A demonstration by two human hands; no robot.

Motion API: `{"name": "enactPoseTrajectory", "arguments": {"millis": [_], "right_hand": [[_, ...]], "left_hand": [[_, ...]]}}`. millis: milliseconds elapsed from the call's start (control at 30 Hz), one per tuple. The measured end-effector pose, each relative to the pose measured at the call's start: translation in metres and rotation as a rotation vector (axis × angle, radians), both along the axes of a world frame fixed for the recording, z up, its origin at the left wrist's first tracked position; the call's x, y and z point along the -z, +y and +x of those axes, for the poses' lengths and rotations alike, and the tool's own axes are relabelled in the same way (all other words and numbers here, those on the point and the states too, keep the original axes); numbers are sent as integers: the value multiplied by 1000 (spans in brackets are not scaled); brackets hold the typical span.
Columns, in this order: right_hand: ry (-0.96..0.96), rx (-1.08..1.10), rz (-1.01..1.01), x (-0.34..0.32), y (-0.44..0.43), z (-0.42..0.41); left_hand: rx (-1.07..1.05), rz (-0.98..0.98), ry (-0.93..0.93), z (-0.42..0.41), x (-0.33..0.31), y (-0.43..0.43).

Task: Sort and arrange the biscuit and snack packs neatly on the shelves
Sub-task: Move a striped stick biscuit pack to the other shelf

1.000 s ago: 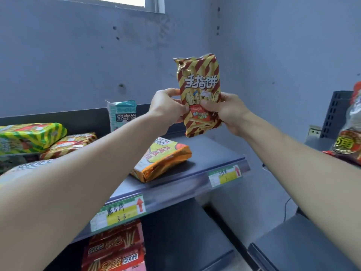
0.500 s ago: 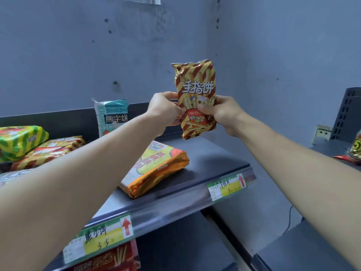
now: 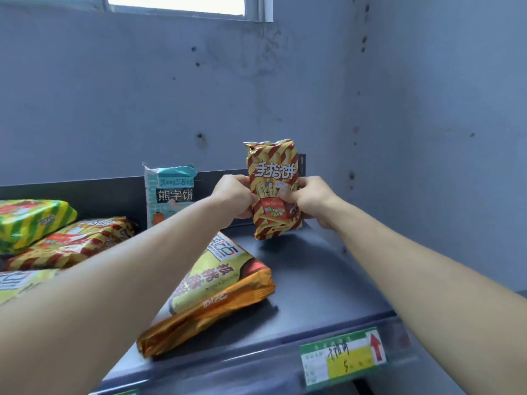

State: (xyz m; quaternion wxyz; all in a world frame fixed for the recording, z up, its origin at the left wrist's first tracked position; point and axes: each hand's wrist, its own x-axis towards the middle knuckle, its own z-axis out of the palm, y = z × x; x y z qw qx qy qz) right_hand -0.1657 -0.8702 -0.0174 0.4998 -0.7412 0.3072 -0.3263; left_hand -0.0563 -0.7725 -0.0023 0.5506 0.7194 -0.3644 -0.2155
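A gold and brown striped biscuit pack (image 3: 272,172) stands upright at the back right of the dark shelf (image 3: 322,286), its bottom edge at the shelf surface. My left hand (image 3: 235,196) grips its left side and my right hand (image 3: 309,199) grips its right side. An orange and yellow pack (image 3: 216,292) lies flat in the middle of the shelf, partly under my left forearm. A teal and white pack (image 3: 171,192) stands upright against the shelf's back panel, to the left of my hands.
At the left lie a green and yellow striped pack (image 3: 31,220), a red and gold striped pack (image 3: 74,242) and a pale pack (image 3: 20,282). A green and yellow price tag (image 3: 342,357) sits on the shelf's front rail. Grey walls meet in a corner at the right.
Both hands have carried the striped pack forward and down, from the air in front of the wall to the back right of the shelf. The view has come closer to the shelf.
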Motion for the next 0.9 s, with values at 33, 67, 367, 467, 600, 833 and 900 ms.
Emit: {"name": "enactPoseTrajectory", "arguments": {"millis": [33, 67, 367, 467, 600, 833, 900], "right_hand": [[16, -12, 4, 3, -3, 4], [33, -22, 10, 5, -6, 7], [71, -46, -16, 13, -28, 26], [78, -40, -31, 16, -32, 29], [23, 10, -62, 16, -32, 30], [-109, 300, -332, -13, -7, 18], [-118, 263, -388, -22, 16, 18]], "left_hand": [[-12, 14, -1, 3, 3, -4], [-22, 27, -1, 6, 7, -7], [-63, 57, -13, 21, 19, -25], [-62, 51, -34, 22, 21, -25], [-67, 63, -89, 22, 20, -22], [-136, -37, -332, 11, 3, 1], [-126, -70, -379, 4, -4, 18]]}}
